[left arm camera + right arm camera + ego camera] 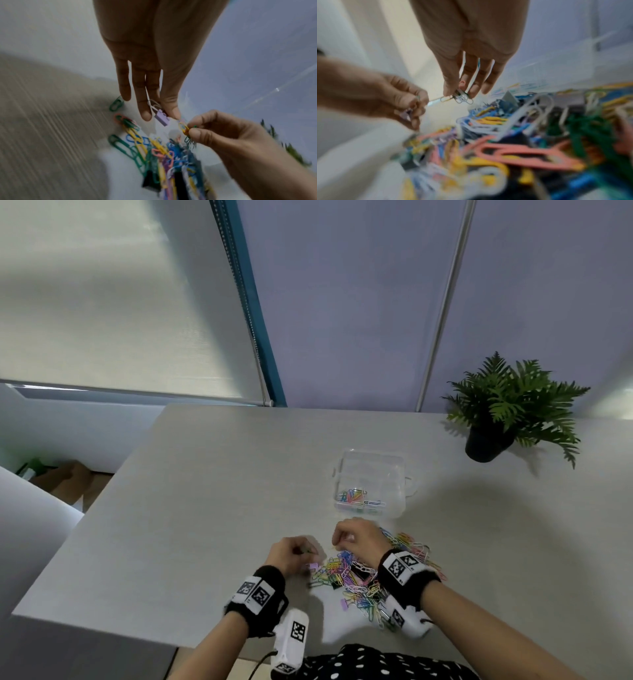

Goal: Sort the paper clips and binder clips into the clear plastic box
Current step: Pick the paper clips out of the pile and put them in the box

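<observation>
A heap of coloured paper clips and binder clips [373,575] lies on the grey table [205,508] near its front edge. My left hand [294,551] hovers at the heap's left side and pinches a small purple binder clip [162,119] between thumb and fingers [145,115]. My right hand [354,537] is over the heap's far edge and pinches a few paper clips [462,97], among them a yellow one [183,127]. The two hands almost meet. The clear plastic box [373,470] stands open just beyond, with several paper clips [358,497] in its near left compartment.
A potted fern [507,409] stands at the table's back right. The table ends at a drop on the left and at the front edge by my body. A blue-grey partition wall rises behind the table.
</observation>
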`<action>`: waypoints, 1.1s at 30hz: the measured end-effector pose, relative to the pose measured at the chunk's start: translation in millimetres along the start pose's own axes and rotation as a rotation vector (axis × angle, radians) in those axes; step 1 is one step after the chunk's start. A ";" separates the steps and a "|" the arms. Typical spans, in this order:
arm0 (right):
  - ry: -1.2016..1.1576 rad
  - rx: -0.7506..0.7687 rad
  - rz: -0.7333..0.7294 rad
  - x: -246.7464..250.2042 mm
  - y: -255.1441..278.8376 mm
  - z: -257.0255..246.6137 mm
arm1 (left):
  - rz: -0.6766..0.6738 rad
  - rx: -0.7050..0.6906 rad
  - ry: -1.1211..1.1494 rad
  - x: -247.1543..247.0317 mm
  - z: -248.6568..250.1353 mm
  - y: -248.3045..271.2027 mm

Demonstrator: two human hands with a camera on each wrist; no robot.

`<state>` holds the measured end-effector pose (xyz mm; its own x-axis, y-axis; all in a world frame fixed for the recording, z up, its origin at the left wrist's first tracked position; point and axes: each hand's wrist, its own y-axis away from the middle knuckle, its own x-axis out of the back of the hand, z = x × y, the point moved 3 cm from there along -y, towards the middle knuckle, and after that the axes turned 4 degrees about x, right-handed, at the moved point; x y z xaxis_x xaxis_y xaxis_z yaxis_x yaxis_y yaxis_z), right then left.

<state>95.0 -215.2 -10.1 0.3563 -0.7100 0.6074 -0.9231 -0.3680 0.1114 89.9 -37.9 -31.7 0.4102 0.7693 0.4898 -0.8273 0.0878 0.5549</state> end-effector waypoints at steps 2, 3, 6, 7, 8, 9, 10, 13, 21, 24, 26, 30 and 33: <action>-0.312 -0.087 0.073 4.1 2.2 2.8 | -0.030 0.020 0.224 2.3 -1.6 2.9; -0.446 -0.118 0.104 6.9 3.5 3.2 | -0.049 0.038 0.329 2.4 -1.6 4.4; -0.775 -0.202 0.164 19.3 9.3 1.8 | -0.077 0.067 0.509 2.9 5.8 5.6; -0.850 -0.227 0.170 23.8 11.5 2.1 | -0.076 0.058 0.521 3.0 9.8 3.5; -0.898 -0.248 0.172 28.2 13.9 2.6 | -0.079 0.044 0.524 3.3 14.6 1.1; -0.928 -0.269 0.175 32.1 16.1 4.4 | -0.082 0.029 0.508 3.2 20.3 -2.0; -0.959 -0.288 0.185 35.9 18.4 6.5 | -0.089 0.013 0.503 3.2 27.1 -5.4; -1.028 -0.331 0.242 44.9 24.0 16.9 | -0.134 -0.008 0.483 2.3 51.4 -17.9; -0.812 -0.322 0.202 46.2 35.6 33.9 | -0.207 -0.123 0.119 -12.9 79.9 -27.8; -0.806 -0.324 0.208 45.5 37.1 36.5 | -0.160 -0.126 0.136 -13.8 77.5 -24.6; -0.803 -0.323 0.207 45.1 36.9 36.7 | -0.135 -0.129 0.142 -11.9 77.1 -23.3; -0.779 -0.321 0.211 44.9 34.7 36.3 | -0.108 -0.107 0.133 -5.3 75.1 -23.1; -0.779 -0.318 0.217 45.9 32.5 36.1 | -0.106 -0.126 0.125 -1.6 78.9 -22.9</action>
<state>86.5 -281.5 -7.1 0.0582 -0.9966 -0.0583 -0.9373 -0.0747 0.3405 138.5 -91.0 7.8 0.4533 0.8235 0.3411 -0.8264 0.2449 0.5070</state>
